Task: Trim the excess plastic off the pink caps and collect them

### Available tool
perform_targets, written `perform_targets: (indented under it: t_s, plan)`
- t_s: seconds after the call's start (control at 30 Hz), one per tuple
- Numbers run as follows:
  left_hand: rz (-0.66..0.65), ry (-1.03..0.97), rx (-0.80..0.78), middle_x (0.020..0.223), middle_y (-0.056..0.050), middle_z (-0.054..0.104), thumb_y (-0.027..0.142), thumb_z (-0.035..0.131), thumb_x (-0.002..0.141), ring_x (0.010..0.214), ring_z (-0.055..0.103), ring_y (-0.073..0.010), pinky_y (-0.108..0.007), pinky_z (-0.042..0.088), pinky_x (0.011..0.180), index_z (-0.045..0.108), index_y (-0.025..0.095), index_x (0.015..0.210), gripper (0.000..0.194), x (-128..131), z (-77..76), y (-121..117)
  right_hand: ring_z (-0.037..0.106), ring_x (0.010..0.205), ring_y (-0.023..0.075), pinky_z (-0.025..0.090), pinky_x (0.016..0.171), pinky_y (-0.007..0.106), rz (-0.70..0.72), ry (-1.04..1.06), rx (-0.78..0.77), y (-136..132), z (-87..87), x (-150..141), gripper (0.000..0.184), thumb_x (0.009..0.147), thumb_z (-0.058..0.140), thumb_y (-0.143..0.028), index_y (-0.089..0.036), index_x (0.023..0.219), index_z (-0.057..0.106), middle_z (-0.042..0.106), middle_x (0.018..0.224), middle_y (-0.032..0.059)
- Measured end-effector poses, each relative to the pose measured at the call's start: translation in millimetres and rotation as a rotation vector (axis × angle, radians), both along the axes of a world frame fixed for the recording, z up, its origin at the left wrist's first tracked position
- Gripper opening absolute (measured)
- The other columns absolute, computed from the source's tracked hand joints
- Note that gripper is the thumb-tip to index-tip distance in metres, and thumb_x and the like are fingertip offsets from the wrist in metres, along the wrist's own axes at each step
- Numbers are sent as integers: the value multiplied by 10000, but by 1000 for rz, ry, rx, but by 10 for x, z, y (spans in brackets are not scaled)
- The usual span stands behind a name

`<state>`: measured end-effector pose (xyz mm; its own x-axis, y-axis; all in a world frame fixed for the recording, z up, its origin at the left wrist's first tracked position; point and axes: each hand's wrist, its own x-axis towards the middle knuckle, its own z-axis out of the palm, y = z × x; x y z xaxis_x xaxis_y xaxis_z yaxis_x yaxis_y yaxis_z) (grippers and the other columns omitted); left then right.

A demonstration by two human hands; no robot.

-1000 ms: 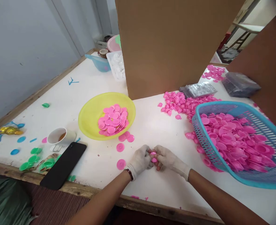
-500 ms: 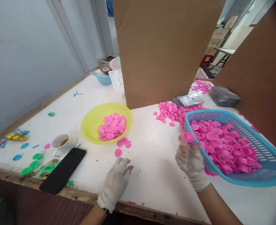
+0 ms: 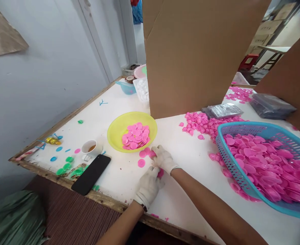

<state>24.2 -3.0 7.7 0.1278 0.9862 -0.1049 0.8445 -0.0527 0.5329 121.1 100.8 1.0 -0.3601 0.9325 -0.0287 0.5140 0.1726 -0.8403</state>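
Observation:
My left hand (image 3: 147,187), in a pale fingerless-style glove, rests low over the white table, its fingers closed round a small pink cup-like piece (image 3: 160,173). Just above it, my gloved right hand (image 3: 164,159) has its fingertips pressed on a pink disc (image 3: 152,154). Loose pink discs (image 3: 141,163) lie beside those fingertips. Behind them stands a yellow bowl (image 3: 114,136) with a heap of pink discs (image 3: 136,136) in it. On the right, a blue plastic basket (image 3: 226,163) is filled with shallow pink pieces (image 3: 264,160).
A black phone (image 3: 91,175) and a white cup (image 3: 95,148) of brown liquid stand at the left, near green pieces (image 3: 67,166). An upright cardboard sheet (image 3: 195,58) blocks the back. Small pink pieces (image 3: 203,124) and plastic-wrapped packs (image 3: 223,110) lie before it.
My right hand has moved left from the basket's edge to the loose discs by the yellow bowl. My left hand has closed on a pink piece. The view has swung left.

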Motion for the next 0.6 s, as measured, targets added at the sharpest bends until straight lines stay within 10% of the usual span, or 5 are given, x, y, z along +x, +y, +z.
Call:
perform_targets:
  t_s: [0.23,0.47,0.6]
  plan:
    - [21,-128,47,901,-52,572,169,472,775,821,543,-184,-297,426,751,548,190,924,168,-14,-74,21,506,560,121,394,559,247,-92,-133,-96,-189,-8,657,72,792,437,-183,-192,783,508,525,602,-25]
    - [46,-81,375,1068,-84,551,223,459,829,997,526,-222,-373,448,868,563,203,1022,220,-211,-187,134,443,1155,256,329,996,456,-455,-339,466,-519,23,1718,125,774,416,-156,-210,828,515,549,1156,110]
    - [1,-107,422,1181,-100,540,251,504,808,1121,491,-254,-420,438,937,588,203,1028,240,-94,-138,303,439,1171,252,330,1027,475,-570,-375,451,-598,-169,1920,166,771,419,-151,-201,885,530,557,1132,122]
